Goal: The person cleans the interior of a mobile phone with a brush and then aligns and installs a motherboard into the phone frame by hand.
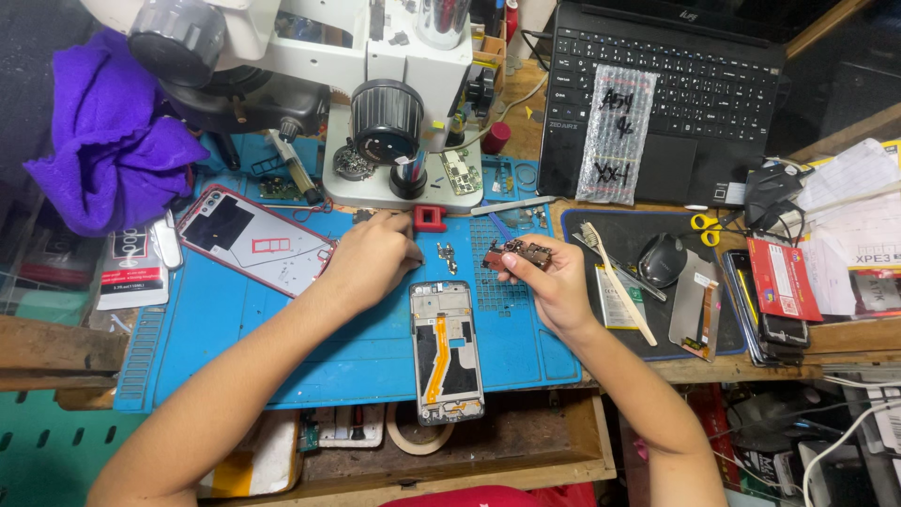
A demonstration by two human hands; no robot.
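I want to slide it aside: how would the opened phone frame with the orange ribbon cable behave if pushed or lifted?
The opened phone frame lies flat, so it would likely slide on the blue mat without tipping. With its cover off it looks light. Its exposed orange ribbon cable looks thin and probably snags easily.

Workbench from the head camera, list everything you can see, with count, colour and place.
Silicone work mat: one, blue, covering the bench centre.
Opened phone frame with orange flex cable: one, black and silver, mat front edge.
Phone back cover: one, white with red rim, mat left.
Microscope: one, white and black, top centre.
Cloth: one, purple, top left.
Laptop: one, black, top right.
Bubble-wrap pouch: one, clear, on the laptop.
Toothbrush: one, cream, right mat.
Small circuit board: one, brown, in the right hand.
Left hand: resting on the mat.
Right hand: pinching the board.
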